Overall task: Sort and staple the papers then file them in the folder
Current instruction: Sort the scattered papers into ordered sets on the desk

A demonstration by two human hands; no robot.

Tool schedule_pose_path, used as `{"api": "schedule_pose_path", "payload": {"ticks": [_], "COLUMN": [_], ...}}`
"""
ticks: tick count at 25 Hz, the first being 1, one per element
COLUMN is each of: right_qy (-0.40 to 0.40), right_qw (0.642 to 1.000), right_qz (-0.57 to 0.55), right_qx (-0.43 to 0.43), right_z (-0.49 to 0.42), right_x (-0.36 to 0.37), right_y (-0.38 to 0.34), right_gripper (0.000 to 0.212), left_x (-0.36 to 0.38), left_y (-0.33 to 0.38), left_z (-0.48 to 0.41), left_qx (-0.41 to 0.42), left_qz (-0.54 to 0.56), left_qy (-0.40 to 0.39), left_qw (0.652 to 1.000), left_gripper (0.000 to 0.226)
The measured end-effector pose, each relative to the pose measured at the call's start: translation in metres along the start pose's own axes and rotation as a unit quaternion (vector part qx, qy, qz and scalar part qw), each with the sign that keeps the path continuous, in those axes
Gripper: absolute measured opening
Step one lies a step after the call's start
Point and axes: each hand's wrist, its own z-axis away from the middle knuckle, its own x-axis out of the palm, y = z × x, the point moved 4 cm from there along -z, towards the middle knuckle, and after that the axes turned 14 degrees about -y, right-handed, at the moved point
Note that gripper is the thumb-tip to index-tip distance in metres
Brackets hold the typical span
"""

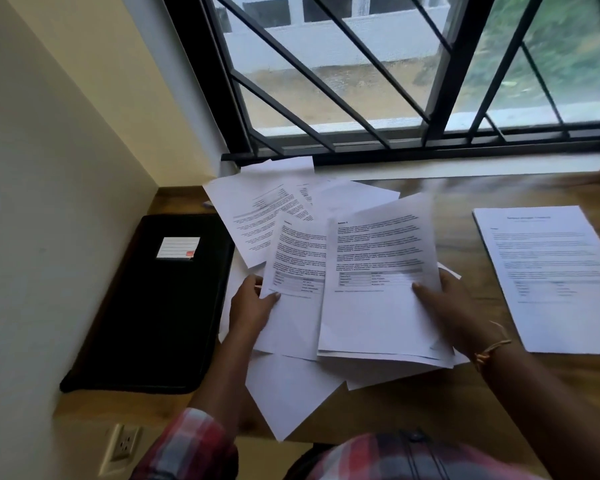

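Papers [274, 209] sprawl in a loose, overlapping heap across the middle of the frame, on a wooden desk [499, 403] that runs under a barred window [361, 81] at the top. The heap's far sheets reach the sill, and one near sheet pokes a corner past the desk's front edge at lower centre.

A black folder [153, 323] lies shut at left, its long edge along the wall [49, 168] and its right edge just beside the heap. A squared stack [548, 278] sits at right, well apart from the heap, with a strip of bare wood between them. More bare wood shows at lower right.

Two printed sheets are raised over the heap. The right sheet [378, 306] overlaps the side edge of the left sheet [298, 271].

The left hand [253, 306] pinches the left sheet's lower corner, thumb on top and fingers underneath. The right hand [454, 306] grips the right sheet's side edge the same way, and a cord bracelet [489, 351] circles its wrist.

A white label [178, 247] marks the folder's cover. A wall socket [123, 443] sits below the desk at lower left.
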Motion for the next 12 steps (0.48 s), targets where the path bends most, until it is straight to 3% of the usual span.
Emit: {"api": "schedule_pose_path", "payload": {"ticks": [2, 6, 12], "right_qy": [0.001, 0.013, 0.054], "right_qw": [0.999, 0.992, 0.987], "right_qz": [-0.046, -0.128, -0.142], "right_qx": [0.006, -0.003, -0.044], "right_z": [0.007, 0.027, 0.072], "right_x": [0.004, 0.006, -0.016], "right_y": [-0.003, -0.02, -0.044], "right_gripper": [0.017, 0.019, 0.03], "left_x": [-0.001, 0.001, 0.039], "left_y": [0.002, 0.007, 0.028], "left_z": [0.004, 0.016, 0.028], "left_qx": [0.051, 0.122, 0.124], "left_qz": [0.081, 0.208, 0.292], "left_qy": [-0.02, -0.063, -0.129], "left_qw": [0.995, 0.968, 0.94], "left_gripper": [0.017, 0.028, 0.024]}}
